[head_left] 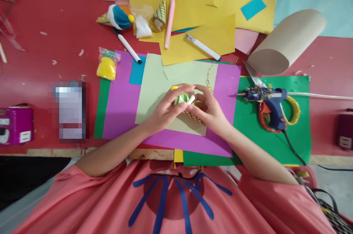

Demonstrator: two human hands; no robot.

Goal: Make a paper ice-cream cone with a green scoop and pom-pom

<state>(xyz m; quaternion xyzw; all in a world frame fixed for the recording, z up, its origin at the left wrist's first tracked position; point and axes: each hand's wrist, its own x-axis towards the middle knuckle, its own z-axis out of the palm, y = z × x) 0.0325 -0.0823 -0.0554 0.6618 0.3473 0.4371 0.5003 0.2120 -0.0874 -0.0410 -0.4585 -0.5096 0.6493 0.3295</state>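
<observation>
Between my two hands is a small toy ice cream cone [196, 117], its paper cone yellow with dark crossed lines. Its top is light green clay [179, 99] with a yellow ball [174, 88] at the tip. A white clay strip [191, 99] lies along the edge where green meets cone. My left hand [168, 104] is closed around the green top, thumb near the strip. My right hand [210, 108] curls about the cone, thumb and fingers by the white strip. Fingers partly hide the toy. Under it lies a pale green sheet [154, 90] on a purple sheet [121, 112].
A blue glue gun [275, 107] rests right on green card, near tape rolls [295, 110] and scissors [255, 74]. Behind are a cardboard tube [286, 42], pens [204, 47], a finished blue-topped cone [118, 17], another paper cone [160, 17] and a yellow clay bag [107, 67].
</observation>
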